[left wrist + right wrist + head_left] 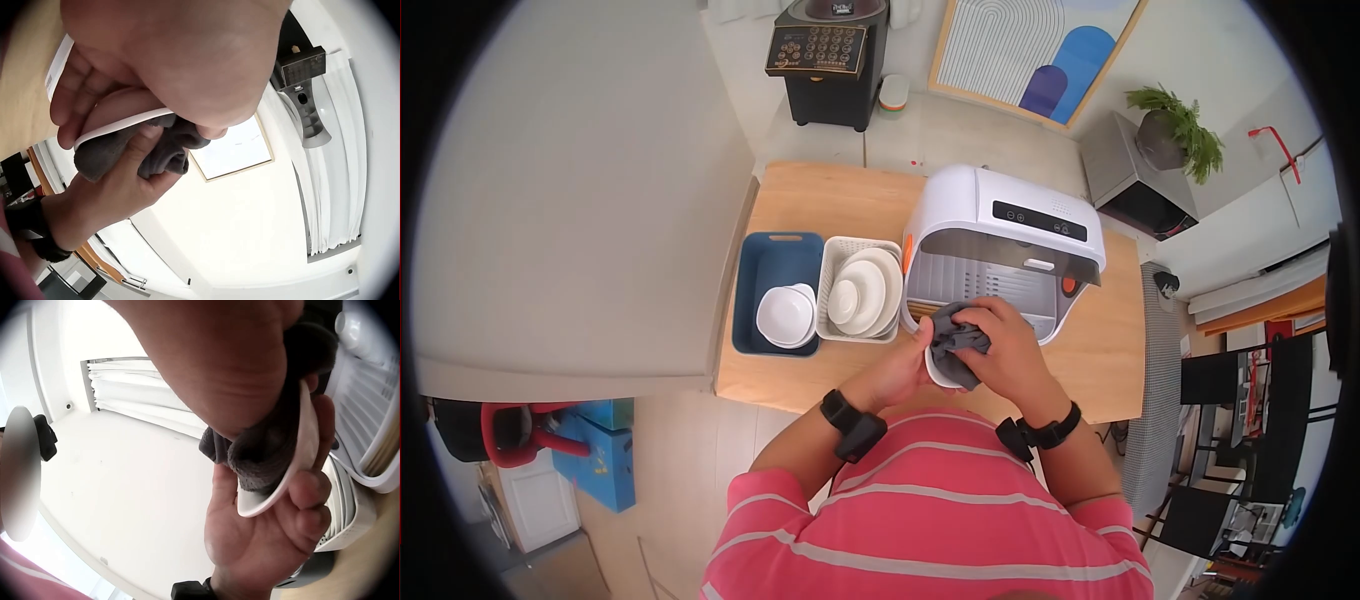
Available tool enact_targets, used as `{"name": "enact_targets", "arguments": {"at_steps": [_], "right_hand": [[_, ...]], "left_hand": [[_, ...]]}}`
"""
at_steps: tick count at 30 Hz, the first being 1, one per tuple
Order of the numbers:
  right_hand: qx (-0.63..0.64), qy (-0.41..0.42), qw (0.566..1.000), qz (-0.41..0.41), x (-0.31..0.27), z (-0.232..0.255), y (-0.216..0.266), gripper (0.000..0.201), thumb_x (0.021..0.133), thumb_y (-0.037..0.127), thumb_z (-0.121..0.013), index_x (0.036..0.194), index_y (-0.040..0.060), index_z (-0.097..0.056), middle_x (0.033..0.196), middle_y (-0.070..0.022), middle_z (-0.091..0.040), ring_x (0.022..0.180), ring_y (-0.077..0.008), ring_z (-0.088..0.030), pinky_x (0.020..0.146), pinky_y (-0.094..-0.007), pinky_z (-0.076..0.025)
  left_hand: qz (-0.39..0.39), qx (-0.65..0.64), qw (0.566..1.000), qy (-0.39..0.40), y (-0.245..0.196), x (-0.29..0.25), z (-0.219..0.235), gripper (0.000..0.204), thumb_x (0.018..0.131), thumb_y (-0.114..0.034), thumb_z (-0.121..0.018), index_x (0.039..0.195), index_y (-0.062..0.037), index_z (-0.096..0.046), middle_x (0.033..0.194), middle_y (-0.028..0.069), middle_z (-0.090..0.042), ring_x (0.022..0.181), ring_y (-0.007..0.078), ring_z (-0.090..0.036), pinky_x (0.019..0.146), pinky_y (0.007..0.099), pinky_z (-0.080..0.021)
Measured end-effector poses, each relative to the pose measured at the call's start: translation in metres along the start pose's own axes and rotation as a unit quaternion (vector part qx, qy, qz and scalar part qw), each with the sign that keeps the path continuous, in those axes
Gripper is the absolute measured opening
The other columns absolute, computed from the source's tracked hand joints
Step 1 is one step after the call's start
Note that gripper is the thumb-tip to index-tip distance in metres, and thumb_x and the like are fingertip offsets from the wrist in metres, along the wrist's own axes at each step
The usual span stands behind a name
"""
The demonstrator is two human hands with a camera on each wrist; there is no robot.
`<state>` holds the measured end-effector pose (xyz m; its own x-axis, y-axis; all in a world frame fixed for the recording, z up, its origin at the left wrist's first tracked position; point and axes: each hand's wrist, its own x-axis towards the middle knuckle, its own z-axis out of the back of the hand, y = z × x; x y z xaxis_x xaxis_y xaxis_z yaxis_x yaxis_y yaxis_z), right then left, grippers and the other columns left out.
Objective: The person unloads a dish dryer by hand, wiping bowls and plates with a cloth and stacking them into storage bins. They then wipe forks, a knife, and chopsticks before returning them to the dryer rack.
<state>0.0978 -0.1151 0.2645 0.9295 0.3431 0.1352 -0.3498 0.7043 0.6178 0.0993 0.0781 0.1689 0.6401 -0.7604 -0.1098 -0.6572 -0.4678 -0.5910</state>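
A small white dish (252,504) is gripped from its underside and rim by the left hand (897,372), whose fingers curl round it in the right wrist view. The right hand (1012,358) holds a bunched dark grey cloth (956,345) and presses it onto the dish's inner face. In the left wrist view the cloth (164,150) covers most of the dish, leaving the white rim visible. Both hands are in front of a white countertop appliance (960,200) with its tinted cover raised and a rack (960,280) inside.
Left of the appliance stand a white basket (830,262) of stacked plates and a blue bin (783,262) holding white bowls (786,315). Behind are a black machine (825,85) and a framed picture (1010,60); a microwave (1145,195) with a plant (1175,135) stands at the back right.
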Motion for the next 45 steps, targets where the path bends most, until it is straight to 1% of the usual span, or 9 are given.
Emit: {"name": "enact_targets", "arguments": {"at_steps": [7,11,16,23,32,34,37,41,45], "right_hand": [[0.053,-0.106,0.989,-0.086,-0.001,-0.010,-0.001,0.046,0.076,0.008,-0.083,0.117,0.0062,-0.063,0.112,-0.0161,-0.066,0.103,-0.0374,-0.067,0.089,-0.0408,-0.054],[0.121,-0.057,0.982,-0.136,-0.003,0.001,-0.012,0.046,0.075,0.006,-0.083,0.117,0.0047,-0.063,0.113,-0.0161,-0.066,0.104,-0.0361,-0.067,0.089,-0.0401,-0.054],[0.001,0.107,0.992,0.074,-0.005,0.023,0.000,0.052,0.069,0.002,-0.082,0.118,0.0093,-0.065,0.115,-0.0140,-0.065,0.106,-0.0361,-0.065,0.088,-0.0408,-0.055],[0.027,0.047,0.996,0.071,-0.009,0.013,-0.002,0.054,0.069,0.001,-0.081,0.120,0.0119,-0.065,0.115,-0.0140,-0.063,0.106,-0.0367,-0.065,0.088,-0.0416,-0.055],[-0.054,0.010,0.993,-0.105,-0.015,-0.002,-0.008,0.039,0.085,0.026,-0.075,0.118,0.0075,-0.064,0.091,-0.0192,-0.069,0.082,-0.0378,-0.070,0.072,-0.0448,-0.056],[0.087,0.199,0.927,-0.305,-0.007,0.023,0.010,0.034,0.087,0.030,-0.073,0.109,0.0060,-0.066,0.082,-0.0180,-0.070,0.076,-0.0336,-0.071,0.069,-0.0428,-0.055],[0.134,0.229,0.952,-0.150,-0.034,0.011,-0.036,0.032,0.087,0.032,-0.071,0.101,0.0042,-0.068,0.082,-0.0171,-0.071,0.072,-0.0309,-0.070,0.066,-0.0408,-0.054],[0.081,0.336,0.903,-0.255,-0.056,0.024,-0.061,0.031,0.085,0.033,-0.073,0.097,0.0042,-0.069,0.084,-0.0171,-0.072,0.079,-0.0312,-0.070,0.074,-0.0417,-0.053],[0.146,0.139,0.892,-0.405,-0.135,-0.017,-0.151,0.040,0.086,0.037,-0.075,0.105,0.0025,-0.072,0.094,-0.0186,-0.075,0.087,-0.0339,-0.071,0.081,-0.0424,-0.054]], "left_hand": [[-0.081,0.091,0.992,-0.040,-0.010,-0.004,-0.016,0.091,0.095,-0.070,-0.056,0.160,-0.0127,-0.027,0.150,0.0068,-0.047,0.136,0.0212,-0.052,0.110,0.0435,-0.049],[-0.102,0.121,0.986,-0.051,-0.005,-0.006,-0.017,0.099,0.089,-0.071,-0.065,0.159,-0.0119,-0.028,0.150,0.0071,-0.046,0.138,0.0215,-0.050,0.113,0.0412,-0.046],[0.014,-0.037,0.999,0.007,-0.002,-0.009,0.002,0.093,0.091,-0.069,-0.063,0.157,-0.0093,-0.034,0.151,0.0073,-0.048,0.137,0.0199,-0.051,0.117,0.0400,-0.041],[-0.004,0.070,0.997,0.028,-0.003,-0.007,0.009,0.101,0.085,-0.073,-0.068,0.154,-0.0070,-0.037,0.146,0.0066,-0.051,0.133,0.0170,-0.052,0.110,0.0360,-0.045],[-0.115,0.130,0.982,-0.068,0.004,0.008,-0.006,0.105,0.068,-0.040,-0.098,0.147,-0.0050,-0.039,0.143,0.0073,-0.052,0.132,0.0210,-0.052,0.111,0.0382,-0.044],[-0.112,0.141,0.981,-0.072,0.010,0.013,0.001,0.105,0.068,-0.035,-0.099,0.148,-0.0047,-0.038,0.143,0.0073,-0.052,0.132,0.0211,-0.052,0.111,0.0382,-0.044],[-0.059,0.160,0.984,-0.056,0.018,0.021,0.010,0.101,0.072,-0.030,-0.097,0.149,-0.0038,-0.037,0.144,0.0082,-0.051,0.132,0.0206,-0.052,0.109,0.0379,-0.046],[-0.007,0.234,0.968,-0.087,0.036,0.042,0.024,0.096,0.078,-0.026,-0.093,0.150,-0.0014,-0.035,0.142,0.0095,-0.052,0.128,0.0200,-0.054,0.106,0.0367,-0.047],[-0.009,0.265,0.954,-0.139,0.045,0.080,0.032,0.090,0.079,-0.025,-0.091,0.148,0.0010,-0.040,0.138,0.0113,-0.056,0.125,0.0197,-0.056,0.104,0.0343,-0.048]]}}
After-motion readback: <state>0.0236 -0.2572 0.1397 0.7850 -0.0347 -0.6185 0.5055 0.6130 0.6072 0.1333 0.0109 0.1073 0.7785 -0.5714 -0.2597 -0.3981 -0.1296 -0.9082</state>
